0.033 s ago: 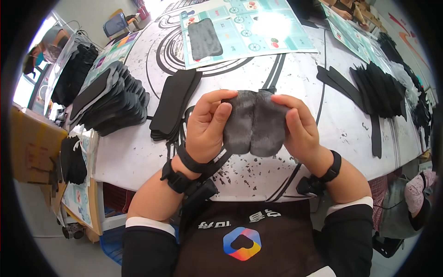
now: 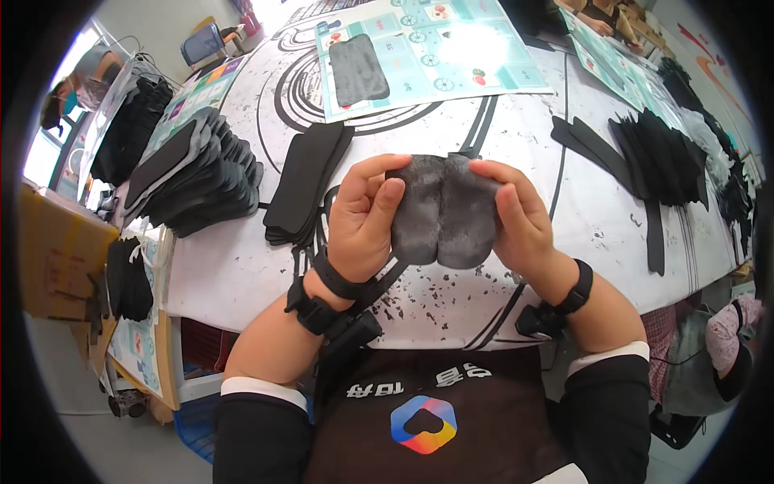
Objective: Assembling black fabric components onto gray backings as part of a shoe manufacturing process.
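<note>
Between my hands, above the table, is a dark grey fuzzy fabric pad (image 2: pixel 418 214) with two rounded lobes at its lower edge and a crease down the middle. My left hand (image 2: pixel 355 226) pinches its left edge between thumb and fingers. On the opposite edge, my right hand (image 2: pixel 526 222) grips it the same way. To the left of my left hand lies a neat stack of long black flat pieces (image 2: pixel 305 181). A larger fanned stack of grey and black pads (image 2: pixel 205 173) sits farther left.
One flat grey pad (image 2: pixel 359 71) rests on a patterned light-blue board (image 2: pixel 427 89) at the back. Black strips (image 2: pixel 657 157) are bunched on the right of the white table (image 2: pixel 597 250). A cardboard box (image 2: pixel 60 254) stands at far left; another person's hand (image 2: pixel 598 26) shows at far right.
</note>
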The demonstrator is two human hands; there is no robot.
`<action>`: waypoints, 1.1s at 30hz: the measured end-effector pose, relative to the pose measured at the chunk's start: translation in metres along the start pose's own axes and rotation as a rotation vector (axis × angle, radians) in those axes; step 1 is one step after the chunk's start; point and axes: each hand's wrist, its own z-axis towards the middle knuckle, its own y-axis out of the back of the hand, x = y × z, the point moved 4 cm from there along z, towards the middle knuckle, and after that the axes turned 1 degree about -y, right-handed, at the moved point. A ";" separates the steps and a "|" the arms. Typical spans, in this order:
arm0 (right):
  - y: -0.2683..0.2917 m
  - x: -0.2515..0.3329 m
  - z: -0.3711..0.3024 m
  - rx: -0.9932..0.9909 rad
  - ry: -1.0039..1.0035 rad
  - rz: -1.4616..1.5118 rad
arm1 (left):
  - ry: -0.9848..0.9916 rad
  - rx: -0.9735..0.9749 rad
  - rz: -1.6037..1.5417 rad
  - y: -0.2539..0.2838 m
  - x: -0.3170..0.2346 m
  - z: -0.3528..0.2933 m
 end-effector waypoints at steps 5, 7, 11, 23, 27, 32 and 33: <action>-0.026 0.005 0.018 -0.003 -0.095 0.319 | -0.163 -0.133 0.047 -0.004 -0.010 0.004; -0.031 0.010 0.019 -0.018 -0.145 0.415 | -0.206 -0.164 0.165 -0.012 -0.020 0.007; -0.024 0.022 0.028 0.018 -0.219 0.635 | -0.221 -0.221 0.422 -0.007 -0.043 0.020; -0.014 0.026 0.032 -0.505 -0.199 0.169 | -0.192 -0.080 0.645 -0.048 -0.046 0.033; -0.014 0.025 0.022 -0.573 -0.135 0.306 | 0.022 -0.152 0.083 -0.045 -0.024 0.033; -0.025 0.021 0.009 -0.565 -0.132 0.490 | 0.209 0.066 -0.512 -0.041 0.015 0.033; -0.027 0.020 0.009 -0.618 -0.136 0.482 | 0.280 0.067 -0.545 -0.037 0.022 0.032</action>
